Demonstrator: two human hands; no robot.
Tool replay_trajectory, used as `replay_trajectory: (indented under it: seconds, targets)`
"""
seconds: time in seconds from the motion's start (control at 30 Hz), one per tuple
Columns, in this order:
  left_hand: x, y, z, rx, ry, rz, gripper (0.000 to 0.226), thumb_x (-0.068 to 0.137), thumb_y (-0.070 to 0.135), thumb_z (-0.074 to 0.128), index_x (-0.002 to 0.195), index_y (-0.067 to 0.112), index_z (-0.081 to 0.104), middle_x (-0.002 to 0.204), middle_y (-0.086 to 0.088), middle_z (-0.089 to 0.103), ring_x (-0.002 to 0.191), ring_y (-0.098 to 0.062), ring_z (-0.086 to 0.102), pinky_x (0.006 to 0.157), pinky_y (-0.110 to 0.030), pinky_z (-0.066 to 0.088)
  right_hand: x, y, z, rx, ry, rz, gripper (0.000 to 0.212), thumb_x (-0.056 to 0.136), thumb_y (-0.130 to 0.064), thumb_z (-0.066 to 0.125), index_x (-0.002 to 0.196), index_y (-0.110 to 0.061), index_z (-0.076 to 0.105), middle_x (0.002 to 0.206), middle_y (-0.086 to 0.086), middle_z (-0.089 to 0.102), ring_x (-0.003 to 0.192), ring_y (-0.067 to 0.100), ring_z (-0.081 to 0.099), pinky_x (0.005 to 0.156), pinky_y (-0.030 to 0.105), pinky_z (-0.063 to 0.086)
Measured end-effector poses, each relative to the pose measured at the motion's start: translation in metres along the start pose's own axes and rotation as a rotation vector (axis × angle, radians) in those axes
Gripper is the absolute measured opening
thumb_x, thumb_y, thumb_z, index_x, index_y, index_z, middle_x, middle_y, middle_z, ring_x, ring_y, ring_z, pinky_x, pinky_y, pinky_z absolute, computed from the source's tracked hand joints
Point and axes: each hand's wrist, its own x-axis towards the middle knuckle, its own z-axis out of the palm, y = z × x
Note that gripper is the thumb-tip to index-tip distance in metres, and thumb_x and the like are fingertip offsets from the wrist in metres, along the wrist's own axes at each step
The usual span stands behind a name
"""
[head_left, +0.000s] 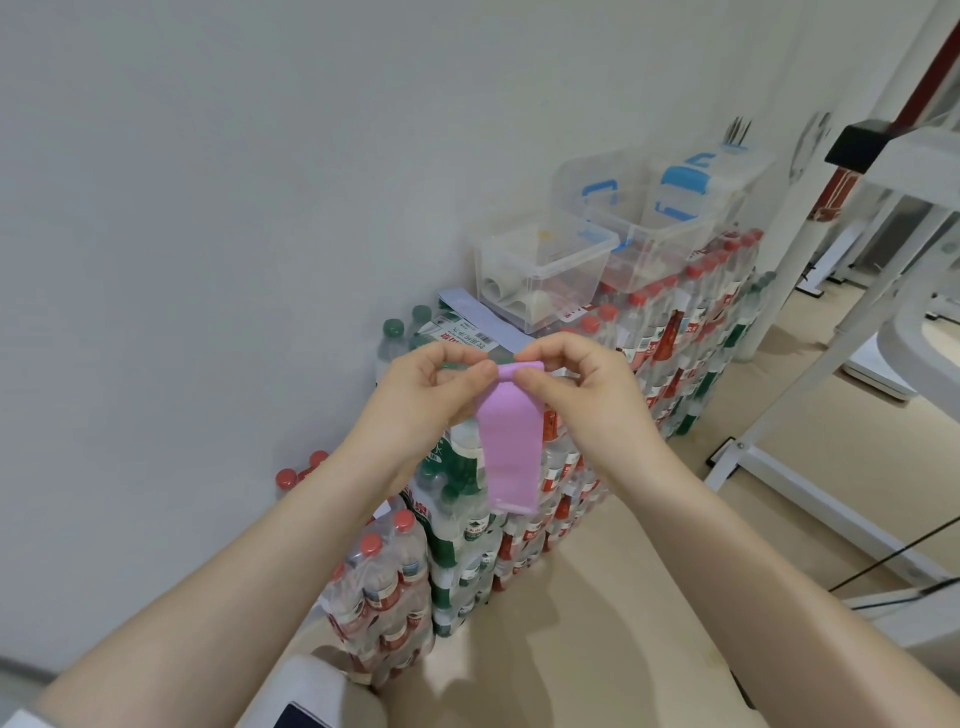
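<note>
Holding a lilac strip (509, 447) up in mid-air at chest height, a person works on its top end with both bare hands. The left hand (431, 387) and the right hand (579, 387) meet almost knuckle to knuckle. Each grip is a narrow pinch, thumb against curled fingers, on the strip's upper edge. That edge looks turned over into a small fold or roll between the fingertips. Whether it is cloth or a stretchy band cannot be told. The rest of the strip hangs straight down, flat and free, touching nothing.

Behind the hands, shrink-wrapped packs of bottled water (400, 582) with red and green caps stand stacked against a pale wall (208, 208). Clear plastic boxes (540, 270) with blue handles sit on top of the stack. A white frame (810, 415) stands to the right on a beige floor (597, 597).

The step in hand seems to be the very start of rolling or folding the strip from its top end, with only the first turn made. The next move probably calls for both pinches to turn together and evenly, so the hanging length feeds in straight and the roll does not skew to one side. With no surface beneath it, a slack pinch on either side could let the strip slip or unroll.
</note>
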Motion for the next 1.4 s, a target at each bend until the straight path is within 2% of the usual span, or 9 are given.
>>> replay_trajectory:
  seconds: [0.13, 0.3, 0.43, 0.6, 0.8, 1.0, 1.13, 1.3, 1.4]
  targets:
    - [-0.0004, 0.0034, 0.0015, -0.004, 0.001, -0.008, 0.009, 0.087, 0.007, 0.059, 0.079, 0.009, 0.062, 0.068, -0.003, 0.068, 0.059, -0.008, 0.064, 0.062, -0.017, 0.054, -0.0030, -0.0009, 0.0008, 0.010, -0.021, 0.008, 0.022, 0.082, -0.001, 0.063, 0.078, -0.023, 0.063, 0.080, -0.005, 0.062, 0.056, -0.004, 0.053, 0.052, 0.009, 0.039]
    - [0.0002, 0.0031, -0.0021, 0.112, 0.040, 0.050, 0.011, 0.083, 0.006, 0.064, 0.077, 0.014, 0.064, 0.067, -0.002, 0.067, 0.063, -0.011, 0.060, 0.070, -0.025, 0.050, -0.0035, -0.0003, 0.0008, 0.013, -0.038, 0.067, 0.014, 0.082, -0.014, 0.067, 0.091, -0.024, 0.063, 0.089, 0.000, 0.066, 0.075, 0.014, 0.065, 0.065, 0.024, 0.054]
    - [-0.0022, 0.0042, -0.0038, 0.157, 0.042, 0.092, 0.014, 0.081, 0.005, 0.066, 0.076, 0.018, 0.064, 0.070, -0.003, 0.065, 0.069, -0.016, 0.059, 0.075, -0.031, 0.047, -0.0044, -0.0007, 0.0017, 0.027, -0.071, 0.099, 0.009, 0.086, -0.015, 0.062, 0.079, -0.020, 0.064, 0.073, 0.004, 0.067, 0.067, 0.015, 0.062, 0.063, 0.027, 0.052]
    - [-0.0031, 0.0014, -0.0037, 0.110, 0.015, 0.036, 0.010, 0.083, 0.004, 0.064, 0.081, 0.014, 0.064, 0.074, -0.004, 0.066, 0.069, -0.013, 0.060, 0.073, -0.025, 0.049, -0.0040, 0.0011, 0.0022, -0.015, -0.034, 0.063, 0.014, 0.083, -0.010, 0.065, 0.077, -0.022, 0.063, 0.075, -0.002, 0.063, 0.070, 0.015, 0.061, 0.065, 0.028, 0.052]
    - [-0.0037, -0.0002, -0.0040, 0.049, -0.006, -0.042, 0.009, 0.086, 0.008, 0.060, 0.078, 0.010, 0.063, 0.061, 0.005, 0.069, 0.057, -0.004, 0.064, 0.060, -0.014, 0.052, -0.0061, 0.0036, 0.0018, -0.015, -0.020, 0.043, 0.023, 0.082, -0.006, 0.064, 0.076, -0.028, 0.062, 0.083, -0.009, 0.061, 0.075, 0.012, 0.058, 0.065, 0.025, 0.043]
    - [-0.0060, 0.0006, -0.0061, 0.110, 0.025, 0.011, 0.010, 0.083, 0.005, 0.064, 0.080, 0.015, 0.064, 0.075, -0.005, 0.069, 0.067, -0.012, 0.063, 0.072, -0.024, 0.052, -0.0102, 0.0027, 0.0056, 0.050, -0.092, 0.157, 0.004, 0.088, -0.021, 0.060, 0.087, -0.021, 0.063, 0.081, -0.001, 0.065, 0.071, 0.012, 0.061, 0.064, 0.024, 0.049]
    - [-0.0066, -0.0014, -0.0069, 0.130, 0.029, 0.023, 0.014, 0.081, 0.003, 0.065, 0.081, 0.017, 0.065, 0.080, -0.008, 0.070, 0.073, -0.016, 0.063, 0.078, -0.029, 0.051, -0.0104, 0.0050, 0.0065, 0.060, -0.080, 0.169, 0.009, 0.089, -0.017, 0.058, 0.082, -0.014, 0.064, 0.074, 0.005, 0.067, 0.066, 0.015, 0.062, 0.063, 0.028, 0.050]
    - [-0.0078, -0.0039, -0.0039, 0.031, -0.054, -0.054, 0.006, 0.088, 0.012, 0.058, 0.084, 0.014, 0.063, 0.065, 0.005, 0.069, 0.060, -0.006, 0.065, 0.063, -0.017, 0.054, -0.0083, 0.0084, 0.0043, 0.037, -0.040, 0.108, 0.013, 0.085, -0.009, 0.062, 0.082, -0.022, 0.064, 0.078, -0.003, 0.064, 0.070, 0.011, 0.060, 0.063, 0.025, 0.045]
    - [-0.0067, -0.0043, -0.0039, 0.052, -0.036, -0.045, 0.011, 0.089, 0.012, 0.057, 0.080, 0.012, 0.064, 0.067, 0.002, 0.068, 0.059, -0.006, 0.065, 0.061, -0.016, 0.054, -0.0093, 0.0072, 0.0037, 0.030, -0.050, 0.100, 0.017, 0.085, -0.005, 0.061, 0.082, -0.022, 0.064, 0.082, -0.001, 0.064, 0.072, 0.014, 0.059, 0.064, 0.027, 0.047]
